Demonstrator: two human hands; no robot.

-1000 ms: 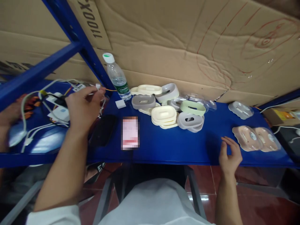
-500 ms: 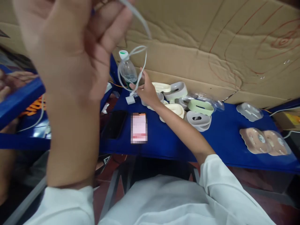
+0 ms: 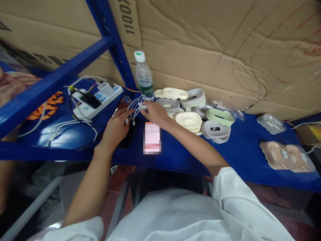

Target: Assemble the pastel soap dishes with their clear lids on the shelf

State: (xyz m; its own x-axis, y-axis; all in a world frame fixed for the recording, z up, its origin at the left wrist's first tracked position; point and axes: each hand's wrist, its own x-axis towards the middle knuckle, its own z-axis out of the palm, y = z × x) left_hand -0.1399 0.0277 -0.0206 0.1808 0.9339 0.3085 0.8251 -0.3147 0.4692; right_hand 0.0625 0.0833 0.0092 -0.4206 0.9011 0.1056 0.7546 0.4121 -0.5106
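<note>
1 left hand [image 3: 117, 129] lowered, holding cable [image 3: 133, 123]

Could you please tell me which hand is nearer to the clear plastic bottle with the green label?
Right. The right hand is just in front of the bottle; the left hand is farther off, toward the front left.

Right hand [image 3: 156, 113]: its fingers cover part of the white cable [image 3: 135, 112]; the run of the overlapping loops cannot be traced. Left hand [image 3: 116, 129]: fingertips partly hidden; the small white piece [image 3: 127, 121] there is too small to identify. Dark flat object [image 3: 129, 135]: partly covered by the left hand. Phone [image 3: 152, 139]: most screen content pixelated. Carton print [image 3: 128, 16]: cut off by the top edge. Co-worker's hands [image 3: 18, 82]: blurred, cropped at the left edge.
</note>
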